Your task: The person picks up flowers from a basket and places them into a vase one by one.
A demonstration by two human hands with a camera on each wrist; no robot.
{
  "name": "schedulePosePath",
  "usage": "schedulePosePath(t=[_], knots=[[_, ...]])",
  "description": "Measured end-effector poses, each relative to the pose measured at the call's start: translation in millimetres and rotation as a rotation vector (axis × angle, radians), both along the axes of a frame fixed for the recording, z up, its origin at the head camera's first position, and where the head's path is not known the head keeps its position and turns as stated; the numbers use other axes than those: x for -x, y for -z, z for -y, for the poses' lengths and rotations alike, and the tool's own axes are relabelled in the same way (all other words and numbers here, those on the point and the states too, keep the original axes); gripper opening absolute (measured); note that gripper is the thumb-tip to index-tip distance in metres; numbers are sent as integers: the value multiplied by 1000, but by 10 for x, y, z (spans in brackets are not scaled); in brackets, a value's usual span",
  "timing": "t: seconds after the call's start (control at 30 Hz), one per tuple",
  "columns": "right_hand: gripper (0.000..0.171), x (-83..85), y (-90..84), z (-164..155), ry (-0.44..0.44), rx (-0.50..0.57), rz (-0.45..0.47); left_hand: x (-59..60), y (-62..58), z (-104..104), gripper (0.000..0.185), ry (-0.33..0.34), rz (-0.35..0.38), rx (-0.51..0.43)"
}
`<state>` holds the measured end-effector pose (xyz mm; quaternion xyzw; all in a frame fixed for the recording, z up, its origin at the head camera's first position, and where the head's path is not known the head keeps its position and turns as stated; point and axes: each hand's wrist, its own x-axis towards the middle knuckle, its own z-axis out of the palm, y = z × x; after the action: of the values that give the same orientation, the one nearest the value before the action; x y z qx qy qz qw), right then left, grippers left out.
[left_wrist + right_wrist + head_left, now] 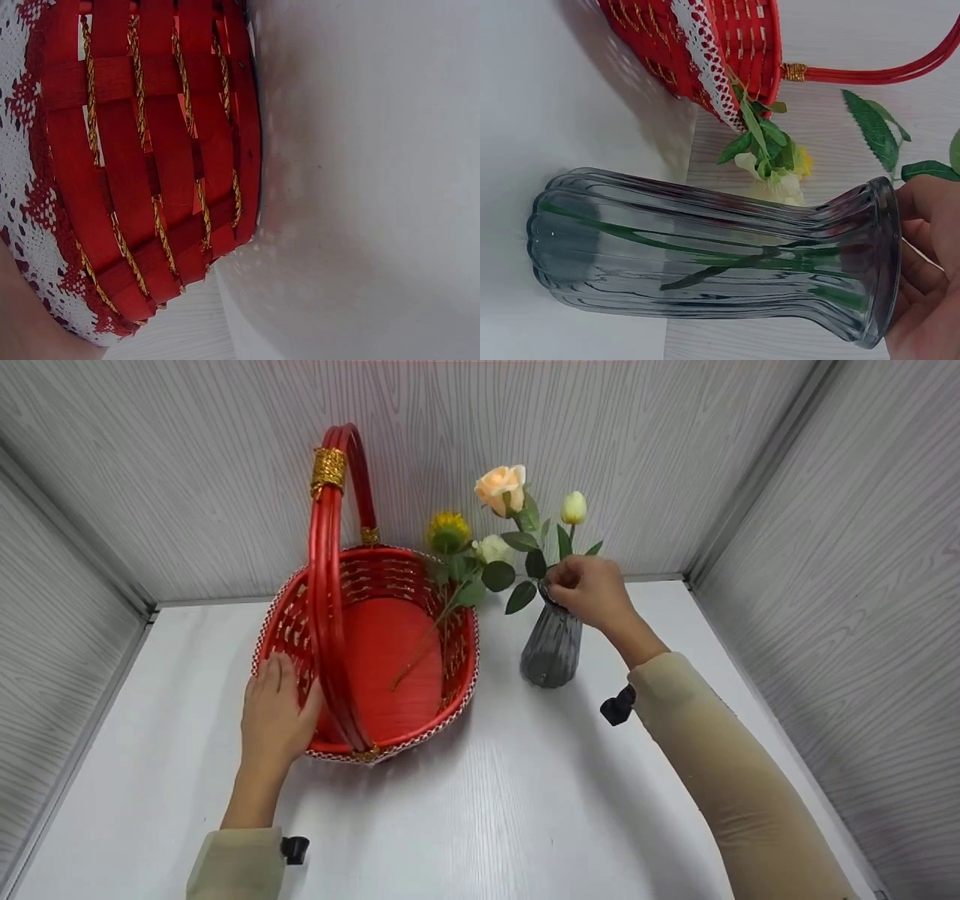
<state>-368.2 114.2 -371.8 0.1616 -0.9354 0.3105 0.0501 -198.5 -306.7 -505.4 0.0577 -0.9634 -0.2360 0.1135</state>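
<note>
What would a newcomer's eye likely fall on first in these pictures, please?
A newcomer would probably notice the large red basket first, left of centre on the table, with the left hand at its edge. Next might come the peach rose and pale tulip above the gray glass vase on the basket's right, with the right hand at the vase's mouth.

Peach rose (501, 489), pale tulip (574, 508) in upright grey vase (551, 652) beside red basket (394, 637)

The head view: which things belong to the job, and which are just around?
Likely for the job:
grey ribbed glass vase
open peach rose
egg-shaped cream tulip
round yellow flower
round white flower
tall-handled red woven basket

Just around:
flat white tabletop
grey wood-grain walls
small black wrist gadgets
</note>
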Motion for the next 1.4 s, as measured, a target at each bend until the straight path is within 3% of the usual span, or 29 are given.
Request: schedulePosePath(t=[0.4,0.67,0.9,1.07,1.4], knots=[[9,52,-131,-13,-39,-185,38,8,-2,-7,75,3,-4,-5],[9,14,-205,-19,31,-298,4,-2,6,-4,75,5,-14,-9],[12,-38,-217,-57,54,-270,-26,7,9,-2,75,4,-4,-13],[13,-109,-242,-71,66,-228,-106,10,2,3,76,5,4,-12],[15,-349,-283,142,33,-22,-234,2,4,-6,75,-1,-9,-8]])
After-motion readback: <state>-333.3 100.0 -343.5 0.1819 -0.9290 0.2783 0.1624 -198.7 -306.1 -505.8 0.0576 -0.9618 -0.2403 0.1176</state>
